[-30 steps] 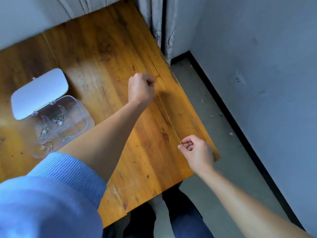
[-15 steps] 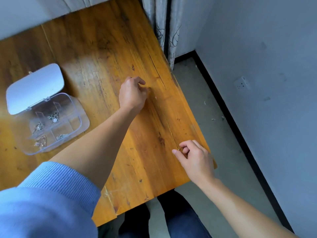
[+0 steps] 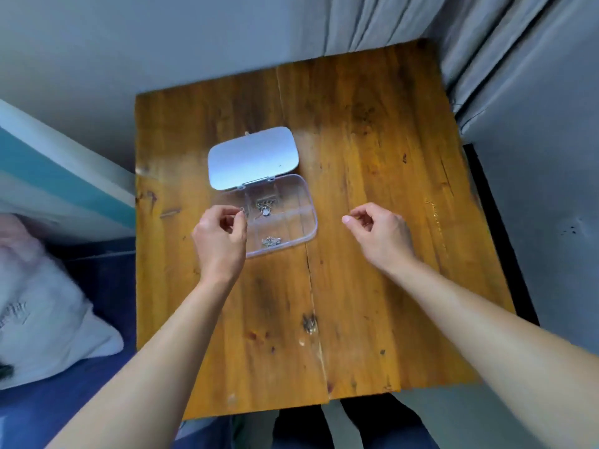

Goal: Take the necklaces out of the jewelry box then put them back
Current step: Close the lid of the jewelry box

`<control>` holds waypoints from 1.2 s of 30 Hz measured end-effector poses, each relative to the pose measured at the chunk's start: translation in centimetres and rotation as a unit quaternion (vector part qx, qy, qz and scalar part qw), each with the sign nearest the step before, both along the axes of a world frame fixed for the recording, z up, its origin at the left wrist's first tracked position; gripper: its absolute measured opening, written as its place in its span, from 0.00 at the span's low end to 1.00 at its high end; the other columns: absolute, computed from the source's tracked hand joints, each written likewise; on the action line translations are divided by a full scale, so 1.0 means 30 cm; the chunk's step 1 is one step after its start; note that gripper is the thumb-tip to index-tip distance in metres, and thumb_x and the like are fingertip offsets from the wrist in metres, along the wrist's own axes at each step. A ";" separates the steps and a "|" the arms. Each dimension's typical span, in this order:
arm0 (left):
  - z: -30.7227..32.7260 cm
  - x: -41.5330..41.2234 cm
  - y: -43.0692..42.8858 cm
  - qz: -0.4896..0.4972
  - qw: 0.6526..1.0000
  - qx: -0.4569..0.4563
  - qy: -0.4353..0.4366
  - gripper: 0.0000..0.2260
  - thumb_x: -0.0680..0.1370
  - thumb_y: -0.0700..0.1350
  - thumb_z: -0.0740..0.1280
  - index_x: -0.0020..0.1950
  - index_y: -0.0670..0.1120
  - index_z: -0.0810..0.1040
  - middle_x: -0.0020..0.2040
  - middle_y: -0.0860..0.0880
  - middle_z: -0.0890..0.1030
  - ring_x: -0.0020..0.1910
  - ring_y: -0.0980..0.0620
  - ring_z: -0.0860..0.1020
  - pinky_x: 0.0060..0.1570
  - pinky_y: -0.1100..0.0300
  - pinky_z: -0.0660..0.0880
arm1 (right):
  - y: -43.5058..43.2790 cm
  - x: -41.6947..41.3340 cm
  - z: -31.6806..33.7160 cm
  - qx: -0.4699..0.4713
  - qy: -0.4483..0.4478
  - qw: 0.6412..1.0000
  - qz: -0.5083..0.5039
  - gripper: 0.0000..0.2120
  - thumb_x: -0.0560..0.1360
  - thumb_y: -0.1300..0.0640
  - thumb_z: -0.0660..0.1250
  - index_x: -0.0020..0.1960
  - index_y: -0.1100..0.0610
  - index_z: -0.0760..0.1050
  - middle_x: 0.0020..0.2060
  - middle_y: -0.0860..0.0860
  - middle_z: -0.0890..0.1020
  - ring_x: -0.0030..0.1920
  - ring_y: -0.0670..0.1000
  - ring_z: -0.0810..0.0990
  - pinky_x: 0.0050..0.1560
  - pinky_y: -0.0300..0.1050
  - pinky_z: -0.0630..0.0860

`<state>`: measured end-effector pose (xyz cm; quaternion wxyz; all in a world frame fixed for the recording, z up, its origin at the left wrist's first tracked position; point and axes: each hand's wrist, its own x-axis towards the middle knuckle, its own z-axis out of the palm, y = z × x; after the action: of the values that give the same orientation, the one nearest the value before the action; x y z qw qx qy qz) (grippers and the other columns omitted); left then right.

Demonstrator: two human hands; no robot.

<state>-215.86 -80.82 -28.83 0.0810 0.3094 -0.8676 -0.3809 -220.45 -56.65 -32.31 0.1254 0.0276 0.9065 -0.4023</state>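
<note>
A worn, orange-brown wooden desk (image 3: 356, 286), split by a long seam between its planks, was seen from above. A clear plastic compartmented jewelry box (image 3: 291, 222) was set on it near the middle, its white lid (image 3: 252, 157) laid open flat behind. A thin gold chain necklace (image 3: 436, 222) was laid out straight near the right edge, well apart from the box.
</note>
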 end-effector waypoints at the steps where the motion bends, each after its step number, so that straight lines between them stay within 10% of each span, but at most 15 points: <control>1: -0.015 0.019 -0.055 0.024 1.000 0.000 -0.004 0.05 0.76 0.43 0.67 0.48 0.43 0.81 0.44 0.46 0.83 0.41 0.52 0.77 0.45 0.63 0.71 | -0.052 -0.034 0.005 -0.005 -0.002 1.000 -0.003 0.10 0.74 0.47 0.69 0.49 0.52 0.81 0.37 0.46 0.81 0.43 0.53 0.80 0.44 0.47 0.75; 9: -0.156 0.081 -0.243 -0.046 0.979 0.169 -0.104 0.18 0.82 0.50 0.58 0.69 0.46 0.73 0.62 0.42 0.79 0.61 0.40 0.77 0.61 0.42 0.74 | -0.381 -0.306 0.023 -0.055 -0.066 0.990 -0.112 0.13 0.76 0.52 0.63 0.53 0.58 0.80 0.50 0.55 0.84 0.52 0.58 0.81 0.56 0.57 0.77; 17: -0.203 0.057 -0.273 -0.102 0.977 0.165 -0.085 0.17 0.83 0.50 0.55 0.71 0.51 0.71 0.66 0.48 0.77 0.67 0.50 0.72 0.63 0.59 0.66 | -0.526 -0.481 0.015 -0.109 -0.214 0.952 -0.187 0.13 0.78 0.66 0.59 0.61 0.61 0.75 0.50 0.54 0.81 0.46 0.53 0.82 0.48 0.46 0.81; 22: -0.211 0.063 -0.257 -0.092 0.979 0.151 -0.105 0.19 0.83 0.53 0.52 0.73 0.55 0.68 0.66 0.50 0.75 0.66 0.50 0.71 0.57 0.61 0.62 | -0.522 -0.476 0.033 -0.113 -0.147 0.964 -0.191 0.15 0.75 0.67 0.65 0.56 0.52 0.78 0.51 0.51 0.82 0.48 0.52 0.82 0.31 0.39 0.76; 30: -0.213 0.062 -0.259 -0.088 0.978 0.160 -0.105 0.18 0.83 0.53 0.52 0.73 0.55 0.68 0.65 0.49 0.75 0.67 0.49 0.70 0.58 0.61 0.61 | -0.322 -0.321 0.109 -0.084 0.047 0.993 0.069 0.11 0.75 0.67 0.66 0.53 0.53 0.75 0.48 0.56 0.84 0.48 0.49 0.82 0.49 0.45 0.76; 34: -0.214 0.053 -0.265 -0.057 0.971 0.220 -0.075 0.17 0.83 0.50 0.55 0.69 0.49 0.75 0.63 0.45 0.78 0.65 0.46 0.74 0.67 0.53 0.68 | -0.251 -0.201 0.096 0.047 0.164 0.966 0.192 0.13 0.76 0.68 0.65 0.58 0.57 0.80 0.52 0.56 0.84 0.53 0.57 0.82 0.54 0.49 0.77; 36: -0.205 0.044 -0.261 -0.014 0.951 0.301 -0.071 0.18 0.83 0.52 0.54 0.60 0.46 0.80 0.53 0.46 0.83 0.55 0.45 0.80 0.56 0.49 0.77 | -0.223 -0.146 0.075 0.096 0.207 0.940 0.254 0.17 0.74 0.70 0.67 0.62 0.63 0.78 0.58 0.59 0.81 0.59 0.57 0.80 0.60 0.51 0.77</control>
<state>-214.54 -88.65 -34.98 -0.0831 0.3338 -0.7204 -0.6022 -224.84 -63.35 -30.06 0.0297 -0.2758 0.9236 -0.2647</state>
